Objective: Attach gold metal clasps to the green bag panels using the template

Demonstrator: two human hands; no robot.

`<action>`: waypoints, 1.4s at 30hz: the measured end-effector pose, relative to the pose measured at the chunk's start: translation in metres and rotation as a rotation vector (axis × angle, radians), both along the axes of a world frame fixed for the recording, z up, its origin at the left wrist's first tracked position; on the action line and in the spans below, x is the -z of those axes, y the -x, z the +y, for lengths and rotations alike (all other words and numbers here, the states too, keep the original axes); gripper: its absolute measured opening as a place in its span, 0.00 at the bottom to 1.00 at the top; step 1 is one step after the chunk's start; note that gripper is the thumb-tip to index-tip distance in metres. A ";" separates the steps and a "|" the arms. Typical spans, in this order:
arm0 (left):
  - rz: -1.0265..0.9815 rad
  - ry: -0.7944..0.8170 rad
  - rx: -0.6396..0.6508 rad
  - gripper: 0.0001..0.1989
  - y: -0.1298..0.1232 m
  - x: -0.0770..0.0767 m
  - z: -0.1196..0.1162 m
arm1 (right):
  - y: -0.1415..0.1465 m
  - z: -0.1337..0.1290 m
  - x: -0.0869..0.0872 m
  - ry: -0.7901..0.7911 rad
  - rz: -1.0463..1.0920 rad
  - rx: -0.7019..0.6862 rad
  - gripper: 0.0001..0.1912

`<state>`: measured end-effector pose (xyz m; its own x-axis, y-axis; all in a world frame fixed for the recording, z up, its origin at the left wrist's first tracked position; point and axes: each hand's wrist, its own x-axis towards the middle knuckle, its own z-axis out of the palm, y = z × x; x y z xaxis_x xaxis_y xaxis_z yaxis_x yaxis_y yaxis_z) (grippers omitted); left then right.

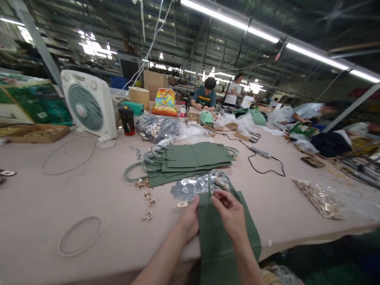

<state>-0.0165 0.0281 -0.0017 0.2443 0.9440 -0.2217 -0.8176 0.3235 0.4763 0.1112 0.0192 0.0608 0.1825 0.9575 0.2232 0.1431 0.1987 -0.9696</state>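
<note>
A dark green bag panel with a rope-like green handle hangs over the table's front edge. My left hand grips its upper left edge, thumb on top. A flat gold-coloured metal plate with a slot sticks out beside that thumb. At the handle's base, my right hand is closed in a pinch on a small gold-coloured fitting, mostly hidden by the fingers. Just beyond lies a clear bag of small silver metal plates. Behind it is a stack of green bag panels with handles.
Several gold-coloured metal fittings lie left of my hands. A white fan and a dark tumbler stand at the back left. A corded tool and a bag of gold-coloured parts lie right. A co-worker sits across the table.
</note>
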 end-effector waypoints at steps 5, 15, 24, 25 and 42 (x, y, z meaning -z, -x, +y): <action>-0.037 0.060 0.011 0.24 0.000 -0.006 -0.003 | -0.007 -0.017 0.037 0.099 0.022 0.019 0.23; -0.026 0.010 -0.020 0.23 -0.002 0.002 -0.002 | 0.003 -0.015 0.057 0.056 -0.097 0.069 0.21; -0.047 0.026 -0.039 0.25 -0.002 0.005 -0.001 | 0.001 -0.014 0.068 -0.035 -0.210 0.069 0.20; -0.046 0.017 -0.043 0.25 -0.003 0.005 -0.002 | 0.002 -0.014 0.068 -0.063 -0.247 0.068 0.18; 0.043 0.001 -0.157 0.26 -0.007 0.011 -0.005 | 0.018 -0.017 0.073 -0.210 -0.755 0.093 0.22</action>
<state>-0.0093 0.0233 -0.0128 0.0841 0.9697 -0.2296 -0.8372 0.1937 0.5114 0.0927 0.0025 -0.0125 -0.0133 0.8699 0.4931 0.7730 0.3218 -0.5467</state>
